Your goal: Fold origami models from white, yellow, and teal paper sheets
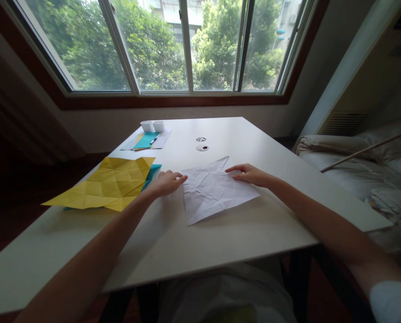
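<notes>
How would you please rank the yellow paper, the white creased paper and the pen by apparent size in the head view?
1. yellow paper and white creased paper: look alike, so unranked.
2. pen, smallest, though farther away.

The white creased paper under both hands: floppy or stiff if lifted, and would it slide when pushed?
The white paper is thin and heavily creased, so probably light and floppy. On the smooth white table it would likely slide; the left hand and right hand press its edges.
</notes>
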A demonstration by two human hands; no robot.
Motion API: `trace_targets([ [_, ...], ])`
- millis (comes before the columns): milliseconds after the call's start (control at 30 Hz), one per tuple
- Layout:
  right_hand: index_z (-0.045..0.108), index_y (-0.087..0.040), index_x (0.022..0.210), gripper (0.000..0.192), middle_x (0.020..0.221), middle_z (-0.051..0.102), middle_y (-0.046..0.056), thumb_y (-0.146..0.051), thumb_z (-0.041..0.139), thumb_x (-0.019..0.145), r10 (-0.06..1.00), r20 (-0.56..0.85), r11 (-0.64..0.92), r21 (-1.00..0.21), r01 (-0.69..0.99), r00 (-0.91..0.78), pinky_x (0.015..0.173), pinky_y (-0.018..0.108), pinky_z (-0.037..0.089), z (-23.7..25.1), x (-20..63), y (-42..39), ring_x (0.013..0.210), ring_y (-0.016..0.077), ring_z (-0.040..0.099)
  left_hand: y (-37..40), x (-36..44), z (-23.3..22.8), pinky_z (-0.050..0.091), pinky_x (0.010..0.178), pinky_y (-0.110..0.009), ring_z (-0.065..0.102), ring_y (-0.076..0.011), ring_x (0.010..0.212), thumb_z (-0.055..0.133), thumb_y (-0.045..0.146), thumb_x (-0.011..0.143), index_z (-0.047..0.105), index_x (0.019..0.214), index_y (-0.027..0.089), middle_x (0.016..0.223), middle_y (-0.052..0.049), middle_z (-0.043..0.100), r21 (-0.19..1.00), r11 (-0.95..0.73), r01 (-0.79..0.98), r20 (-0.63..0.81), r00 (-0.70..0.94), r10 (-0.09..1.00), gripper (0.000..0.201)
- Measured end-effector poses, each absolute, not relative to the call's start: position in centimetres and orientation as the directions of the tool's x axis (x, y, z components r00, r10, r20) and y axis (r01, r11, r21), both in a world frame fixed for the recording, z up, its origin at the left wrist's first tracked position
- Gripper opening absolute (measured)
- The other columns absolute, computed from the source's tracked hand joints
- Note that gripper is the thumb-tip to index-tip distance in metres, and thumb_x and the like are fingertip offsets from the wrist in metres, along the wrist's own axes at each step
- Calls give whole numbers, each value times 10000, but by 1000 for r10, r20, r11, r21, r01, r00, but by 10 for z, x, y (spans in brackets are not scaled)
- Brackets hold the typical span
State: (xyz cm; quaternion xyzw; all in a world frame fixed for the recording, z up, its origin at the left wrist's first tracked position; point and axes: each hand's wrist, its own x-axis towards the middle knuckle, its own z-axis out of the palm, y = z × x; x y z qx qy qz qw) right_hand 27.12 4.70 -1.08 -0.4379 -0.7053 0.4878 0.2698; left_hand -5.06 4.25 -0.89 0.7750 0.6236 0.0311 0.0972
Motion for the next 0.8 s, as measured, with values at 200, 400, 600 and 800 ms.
trace_targets([
  [200, 650, -203, 1035, 384, 893, 677, 30, -226, 708, 656, 929, -61, -55, -998, 29, -366, 607, 232, 517, -7, 267, 46, 669, 115, 601, 36, -46, -4, 423, 819, -340, 572, -271, 986, 438, 573, 763, 470, 1260, 150, 1137, -151, 598, 614, -18, 789, -56, 66, 996, 654],
  [400, 634, -219, 1030, 389, 813, 689, 4, -183, 717, 652, 943, -37, -121, -964, -237, -332, 613, 246, 543, -1, 262, 43, 652, 117, 626, 20, -26, 6, 460, 640, -271, 606, -165, 740, 638, 414, 715, 203, 1381, 248, 912, -72, 603, 965, 153, 211, -169, 61, 984, 812],
  [600, 633, -219, 1001, 372, 821, 693, -2, -183, 728, 643, 950, 0, -100, -947, -306, -312, 642, 253, 548, -2, 260, 44, 671, 118, 637, 15, -20, 4, 431, 638, -247, 581, -137, 737, 721, 319, 612, 537, 1113, 240, 832, -13, 578, 987, 161, -11, -158, 143, 977, 539],
  [800, 637, -235, 955, 350, 849, 697, -18, -177, 737, 624, 967, 64, -45, -908, -416, -245, 693, 239, 547, 0, 257, 43, 711, 113, 645, 16, -17, -2, 411, 630, -229, 544, -111, 733, 701, 321, 625, 609, 943, 201, 831, -2, 561, 989, 146, -15, -144, 68, 987, 353],
])
